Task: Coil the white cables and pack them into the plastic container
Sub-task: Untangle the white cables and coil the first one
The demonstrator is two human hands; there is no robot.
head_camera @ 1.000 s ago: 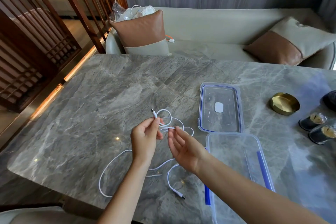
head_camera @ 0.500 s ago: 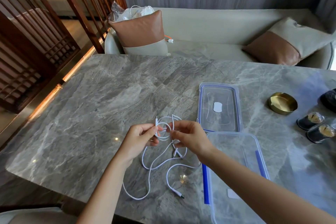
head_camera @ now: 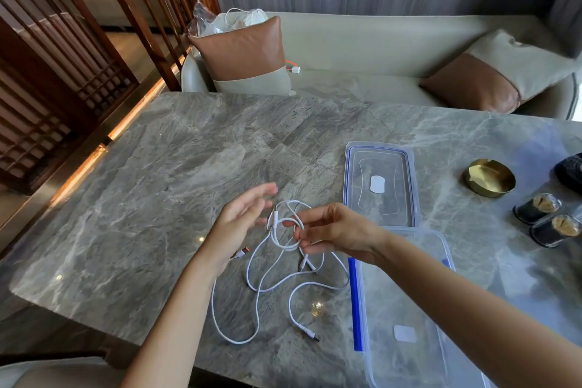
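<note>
A white cable point(head_camera: 261, 290) lies in loose loops on the grey marble table point(head_camera: 141, 198), one plug end near the front. My right hand point(head_camera: 333, 231) pinches a small coil of the cable just above the table. My left hand point(head_camera: 242, 220) hovers beside the coil with its fingers spread and holds nothing. The clear plastic container point(head_camera: 441, 246) with blue clips stands to the right of the cable, partly under my right forearm. Its clear lid point(head_camera: 379, 184) lies flat behind it.
A brass ashtray point(head_camera: 488, 178) and two small dark jars point(head_camera: 548, 217) sit at the table's right side. A sofa with brown cushions point(head_camera: 242, 50) runs behind the table, and a plastic bag of white cables point(head_camera: 233, 20) rests on it. A wooden screen stands at the left.
My left hand has let go of the cable and opened, moving up and away. My right hand now holds the small coil alone. The loose cable has gathered closer to the container.
</note>
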